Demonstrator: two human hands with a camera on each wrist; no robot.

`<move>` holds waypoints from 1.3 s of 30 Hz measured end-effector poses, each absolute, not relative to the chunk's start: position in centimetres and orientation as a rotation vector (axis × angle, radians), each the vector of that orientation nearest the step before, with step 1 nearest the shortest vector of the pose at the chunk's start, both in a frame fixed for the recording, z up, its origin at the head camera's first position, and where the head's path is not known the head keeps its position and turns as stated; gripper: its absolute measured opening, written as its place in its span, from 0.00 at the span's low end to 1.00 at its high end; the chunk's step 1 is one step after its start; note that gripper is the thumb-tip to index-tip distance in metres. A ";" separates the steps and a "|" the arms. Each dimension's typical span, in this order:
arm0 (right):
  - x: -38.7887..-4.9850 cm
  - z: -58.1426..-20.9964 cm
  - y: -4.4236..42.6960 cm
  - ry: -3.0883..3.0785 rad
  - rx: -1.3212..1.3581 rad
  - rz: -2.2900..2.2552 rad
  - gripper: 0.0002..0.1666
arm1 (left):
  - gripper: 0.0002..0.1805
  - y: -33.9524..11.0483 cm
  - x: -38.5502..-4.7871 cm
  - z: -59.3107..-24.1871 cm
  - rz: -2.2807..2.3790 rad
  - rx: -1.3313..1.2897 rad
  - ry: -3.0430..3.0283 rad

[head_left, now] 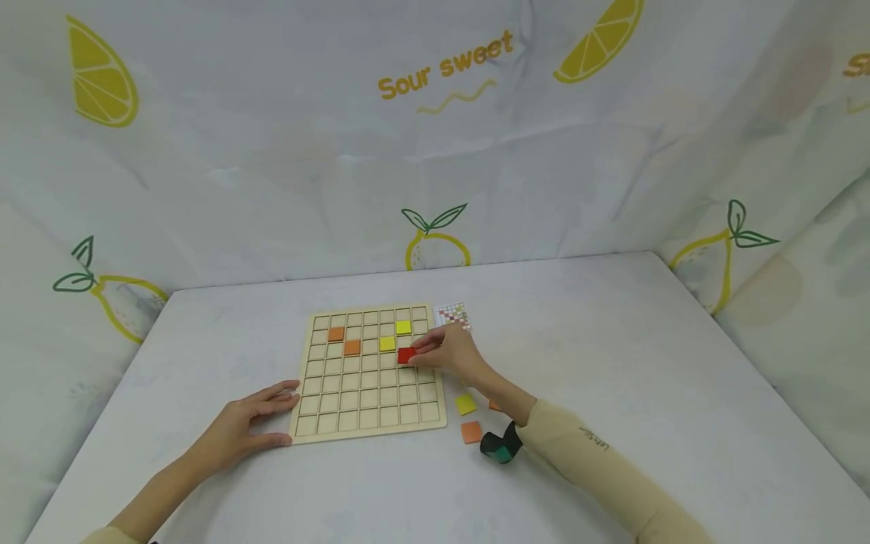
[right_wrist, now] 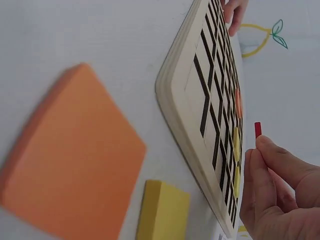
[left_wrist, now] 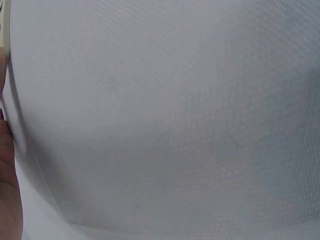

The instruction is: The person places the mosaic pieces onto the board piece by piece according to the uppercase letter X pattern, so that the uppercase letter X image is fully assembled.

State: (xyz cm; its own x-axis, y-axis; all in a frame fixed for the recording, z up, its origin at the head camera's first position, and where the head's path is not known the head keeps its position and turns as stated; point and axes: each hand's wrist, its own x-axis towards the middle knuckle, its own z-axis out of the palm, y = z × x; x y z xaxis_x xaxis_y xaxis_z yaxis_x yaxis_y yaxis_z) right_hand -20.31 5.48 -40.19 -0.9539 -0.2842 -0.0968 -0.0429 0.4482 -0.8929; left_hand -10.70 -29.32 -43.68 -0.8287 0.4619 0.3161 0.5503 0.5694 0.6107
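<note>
A pale wooden grid board (head_left: 369, 398) lies on the table, with two orange tiles (head_left: 351, 347) and two yellow tiles (head_left: 387, 344) in its squares. Between thumb and fingertips my right hand (head_left: 451, 353) pinches a red tile (head_left: 406, 355) over the board's right part. The right wrist view shows this red tile (right_wrist: 258, 129) edge-on, raised above the board. At the board's left edge, my left hand (head_left: 238, 427) rests on the table with fingers extended and fingertips touching the edge. Only a sliver of the left hand (left_wrist: 7, 185) shows in the left wrist view.
Right of the board lie a loose yellow tile (head_left: 465, 404), an orange tile (head_left: 471, 432) and another orange tile (head_left: 495, 406) partly behind the right forearm. A small printed pattern card (head_left: 452, 315) sits by the board's top right corner. A dark wrist-worn device (head_left: 501, 446) hangs by the right sleeve.
</note>
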 end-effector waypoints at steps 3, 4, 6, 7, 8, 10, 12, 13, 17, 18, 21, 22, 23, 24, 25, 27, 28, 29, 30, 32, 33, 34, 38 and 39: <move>-20.6 -40.5 4.4 2.469 -0.300 -1.509 0.12 | 0.31 -29.4 -10.7 -43.8 -1.104 -0.867 -2.675; -20.6 -40.6 4.1 2.469 -0.304 -1.510 0.13 | 0.31 -29.4 -10.7 -43.8 -1.100 -0.868 -2.675; -20.7 -40.8 3.5 2.463 -0.303 -1.521 0.13 | 0.32 -29.5 -10.7 -43.8 -1.097 -0.871 -2.674; -20.7 -40.9 3.3 2.463 -0.308 -1.524 0.13 | 0.31 -29.5 -10.6 -43.8 -1.093 -0.873 -2.672; -20.7 -41.0 3.0 2.463 -0.307 -1.528 0.13 | 0.32 -29.5 -10.6 -43.8 -1.092 -0.874 -2.669; -20.7 -41.2 2.4 2.471 -0.308 -1.535 0.13 | 0.32 -29.6 -10.6 -43.7 -1.086 -0.878 -2.666; -20.6 -41.5 1.9 2.485 -0.326 -1.548 0.13 | 0.32 -29.6 -10.6 -43.7 -1.085 -0.881 -2.664; -20.6 -41.6 1.7 2.492 -0.331 -1.555 0.12 | 0.32 -29.6 -10.6 -43.7 -1.081 -0.881 -2.662; -20.5 -41.8 0.9 2.533 -0.377 -1.564 0.11 | 0.31 -29.7 -10.5 -43.7 -1.086 -0.875 -2.668; -20.4 -41.8 0.7 2.534 -0.377 -1.567 0.11 | 0.31 -29.7 -10.5 -43.7 -1.086 -0.870 -2.672; -20.3 -41.9 0.4 2.554 -0.383 -1.550 0.11 | 0.31 -29.7 -10.5 -43.7 -1.088 -0.866 -2.680; -20.3 -41.9 0.3 2.560 -0.385 -1.546 0.11 | 0.31 -29.7 -10.5 -43.7 -1.082 -0.866 -2.684; -20.2 -41.9 0.3 2.564 -0.392 -1.543 0.11 | 0.31 -29.7 -10.5 -43.7 -1.079 -0.864 -2.684; -20.2 -41.9 0.2 2.570 -0.402 -1.543 0.10 | 0.31 -29.7 -10.5 -43.6 -1.078 -0.862 -2.686; -20.2 -42.0 0.2 2.576 -0.413 -1.542 0.10 | 0.31 -29.8 -10.6 -43.6 -1.075 -0.866 -2.686; -20.1 -42.1 0.0 2.582 -0.436 -1.550 0.10 | 0.31 -29.8 -10.6 -43.6 -1.071 -0.867 -2.686; -20.1 -42.1 0.0 2.583 -0.444 -1.556 0.10 | 0.31 -29.9 -10.6 -43.7 -1.071 -0.870 -2.685; -20.0 -42.1 -0.1 2.582 -0.446 -1.562 0.10 | 0.32 -29.9 -10.6 -43.7 -1.075 -0.871 -2.682; -20.0 -42.2 -0.2 2.584 -0.450 -1.568 0.10 | 0.32 -29.9 -10.6 -43.7 -1.074 -0.875 -2.682; -19.9 -42.2 -0.3 2.583 -0.447 -1.577 0.10 | 0.31 -29.9 -10.7 -43.8 -1.077 -0.881 -2.678; -19.9 -42.2 -0.3 2.584 -0.445 -1.580 0.10 | 0.31 -29.9 -10.7 -43.8 -1.079 -0.885 -2.676; -19.8 -42.2 -0.3 2.581 -0.442 -1.582 0.10 | 0.31 -29.9 -10.7 -43.9 -1.081 -0.888 -2.674; -19.7 -42.1 -0.2 2.578 -0.437 -1.595 0.10 | 0.31 -29.8 -10.9 -44.0 -1.086 -0.901 -2.669; -19.6 -42.1 -0.2 2.576 -0.435 -1.599 0.11 | 0.31 -29.8 -10.9 -44.0 -1.085 -0.903 -2.669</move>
State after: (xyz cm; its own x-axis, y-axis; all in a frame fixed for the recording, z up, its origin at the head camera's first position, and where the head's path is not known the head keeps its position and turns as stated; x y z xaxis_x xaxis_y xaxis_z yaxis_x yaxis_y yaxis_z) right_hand -19.65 -0.21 -42.10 -0.9567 -0.2794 0.0818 -0.1972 0.4153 -0.8880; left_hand -10.90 -29.80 -44.00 -0.8142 0.4830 0.3223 0.5709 0.5643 0.5963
